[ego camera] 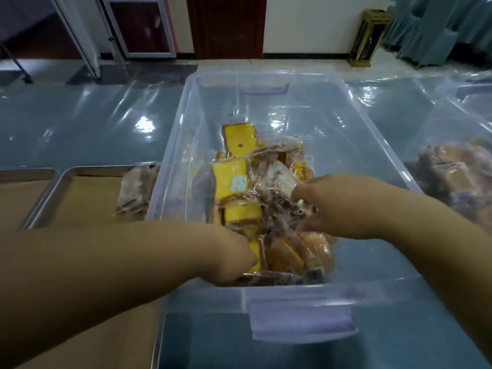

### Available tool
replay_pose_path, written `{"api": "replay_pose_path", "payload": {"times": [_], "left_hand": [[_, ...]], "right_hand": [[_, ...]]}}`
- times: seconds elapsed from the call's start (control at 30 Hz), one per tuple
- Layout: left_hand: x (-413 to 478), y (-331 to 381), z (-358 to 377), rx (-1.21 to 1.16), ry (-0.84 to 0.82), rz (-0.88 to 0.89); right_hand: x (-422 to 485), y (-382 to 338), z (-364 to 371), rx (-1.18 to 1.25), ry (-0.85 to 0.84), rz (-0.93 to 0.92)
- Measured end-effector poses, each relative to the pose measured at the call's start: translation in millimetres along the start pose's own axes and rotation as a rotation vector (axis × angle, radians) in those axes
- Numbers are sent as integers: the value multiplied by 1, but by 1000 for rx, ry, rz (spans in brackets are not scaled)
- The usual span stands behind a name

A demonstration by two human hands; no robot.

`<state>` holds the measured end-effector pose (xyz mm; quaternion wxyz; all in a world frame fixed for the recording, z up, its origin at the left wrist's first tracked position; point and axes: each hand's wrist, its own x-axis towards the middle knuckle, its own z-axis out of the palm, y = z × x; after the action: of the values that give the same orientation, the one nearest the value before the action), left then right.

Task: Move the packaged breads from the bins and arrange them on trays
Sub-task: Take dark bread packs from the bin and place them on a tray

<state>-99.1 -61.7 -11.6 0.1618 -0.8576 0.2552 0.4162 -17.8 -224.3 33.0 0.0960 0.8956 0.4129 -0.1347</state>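
I have both hands down in the clear bin (287,291) in the middle of the frame, where the packaged breads (231,179) lie heaped toward its near end. My right hand (327,206), centre right, has thumb and fingers curled onto the wrapper of a pale packet (282,182) on top of the heap. The blur is heavy, so I read that as a pinch rather than a firm hold. My left hand (234,251), lower centre, is buried fingers-first in the pile by the near wall, and I cannot tell whether it grips anything. The tray (48,193) sits at centre left, with a few packets (135,190) on its right end against the bin. The risk I see is slick film slipping from a thin pinch on the lift, or a neighbouring packet snagging and dropping short of the tray.
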Motion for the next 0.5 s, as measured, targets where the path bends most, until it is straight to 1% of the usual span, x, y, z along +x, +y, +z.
{"api": "replay_pose_path", "payload": {"times": [0.13, 0.2, 0.27, 0.33, 0.4, 0.5], "left_hand": [[6, -3, -5, 24, 10, 11], [5, -8, -11, -2, 28, -29], [1, -18, -18, -77, 69, -78], [-4, -32, -26, -216, 140, -112], [-8, -46, -35, -350, 255, -133], [-5, -66, -47, -435, 435, -144]], "right_hand": [[9, 2, 8, -23, -61, -43], [13, 6, 8, -59, -81, -40], [21, 11, 5, -108, -99, -17], [31, 19, 3, -142, -116, 12], [45, 28, 0, -152, -122, 40], [70, 42, 0, -117, -114, 81]]}}
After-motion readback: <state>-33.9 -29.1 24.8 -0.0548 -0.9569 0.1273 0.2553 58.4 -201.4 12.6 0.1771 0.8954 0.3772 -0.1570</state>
